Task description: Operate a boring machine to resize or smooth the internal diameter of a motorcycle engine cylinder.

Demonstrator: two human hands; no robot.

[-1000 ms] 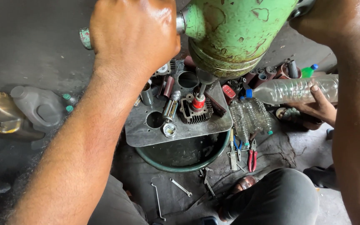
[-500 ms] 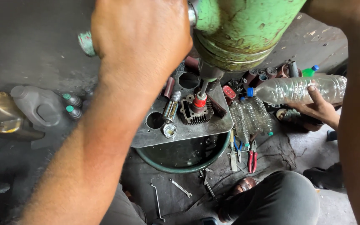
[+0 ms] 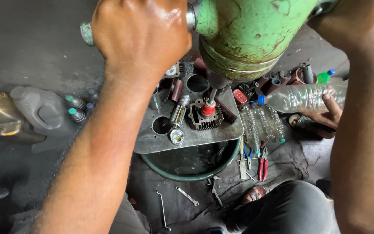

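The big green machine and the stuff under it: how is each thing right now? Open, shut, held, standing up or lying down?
Green machine: upright, spindle down on the finned part.
Left hand: closed round the machine's side handle.
Right hand: cut off by the frame edge, grip unclear.
Finned engine part: sitting on the metal plate.
Clear bottle: capped, tilted sideways, held by another person's hand.
Grey jug: lying down.
Red-handled pliers: lying on the floor.

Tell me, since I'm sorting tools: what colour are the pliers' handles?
Red, on the pliers lying beside the basin, seen in the head view.

dark oily concrete floor, daylight
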